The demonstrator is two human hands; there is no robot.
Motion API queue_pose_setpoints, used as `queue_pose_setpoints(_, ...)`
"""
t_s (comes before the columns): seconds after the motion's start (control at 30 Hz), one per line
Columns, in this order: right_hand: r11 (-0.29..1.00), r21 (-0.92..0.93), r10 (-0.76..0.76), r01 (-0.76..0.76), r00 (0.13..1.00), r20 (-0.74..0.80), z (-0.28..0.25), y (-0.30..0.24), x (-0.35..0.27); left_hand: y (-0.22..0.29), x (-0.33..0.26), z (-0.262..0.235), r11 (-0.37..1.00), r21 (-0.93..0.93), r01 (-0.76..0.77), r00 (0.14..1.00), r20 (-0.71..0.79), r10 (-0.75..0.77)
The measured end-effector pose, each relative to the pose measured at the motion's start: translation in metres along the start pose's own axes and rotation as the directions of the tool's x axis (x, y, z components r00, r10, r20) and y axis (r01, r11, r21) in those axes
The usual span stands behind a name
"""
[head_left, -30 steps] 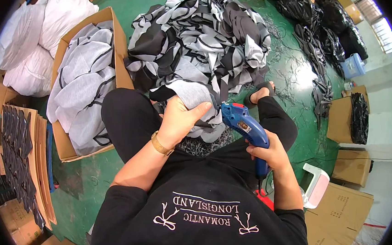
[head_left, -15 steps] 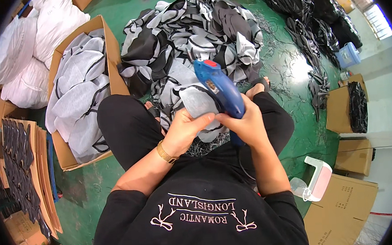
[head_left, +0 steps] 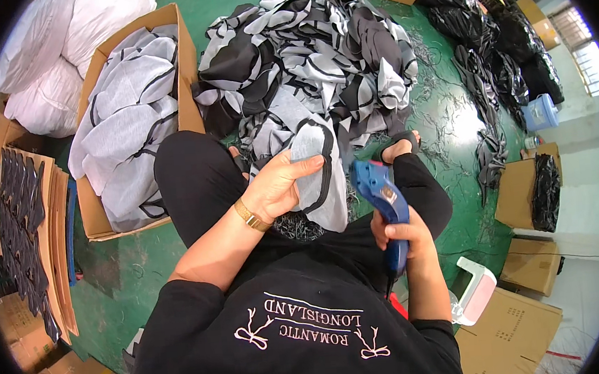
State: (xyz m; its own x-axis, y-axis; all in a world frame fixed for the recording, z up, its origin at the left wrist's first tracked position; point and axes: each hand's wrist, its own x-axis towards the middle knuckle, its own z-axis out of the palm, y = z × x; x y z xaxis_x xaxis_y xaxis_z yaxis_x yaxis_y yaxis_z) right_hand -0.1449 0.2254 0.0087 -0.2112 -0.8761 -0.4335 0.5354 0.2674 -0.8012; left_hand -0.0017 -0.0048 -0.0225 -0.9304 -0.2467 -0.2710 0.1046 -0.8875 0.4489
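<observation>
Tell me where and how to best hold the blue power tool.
Grip the blue power tool around its narrower lower body, from the right, as the right hand does. Its broader head points away from the person, near the grey fabric piece in the left hand, so the narrow part seems easier to wrap; a dark cord leaves the near end.
</observation>
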Motion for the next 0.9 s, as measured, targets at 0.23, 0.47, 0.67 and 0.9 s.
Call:
queue_pose_setpoints(0.23,0.989,0.063,0.134,-0.133,0.991,-0.016,0.004,0.009,-0.013,0.009,-0.003,0.01,0.996,0.08,0.036,0.999,0.023,-0.038)
queue_pose_setpoints(0.47,0.979,0.144,0.14,-0.141,0.99,0.019,0.004,0.017,-0.011,0.008,-0.005,0.012,0.986,0.15,-0.068,0.996,0.073,0.057)
queue_pose_setpoints(0.67,0.962,0.229,0.143,-0.15,0.989,0.046,0.006,0.022,-0.01,0.005,-0.004,0.01,0.969,0.227,-0.097,0.994,0.065,0.085)
queue_pose_setpoints(0.9,0.945,0.297,0.122,-0.135,0.991,0.061,0.013,0.022,-0.006,0.002,-0.007,0.013,0.956,0.269,-0.117,0.992,0.08,0.099)
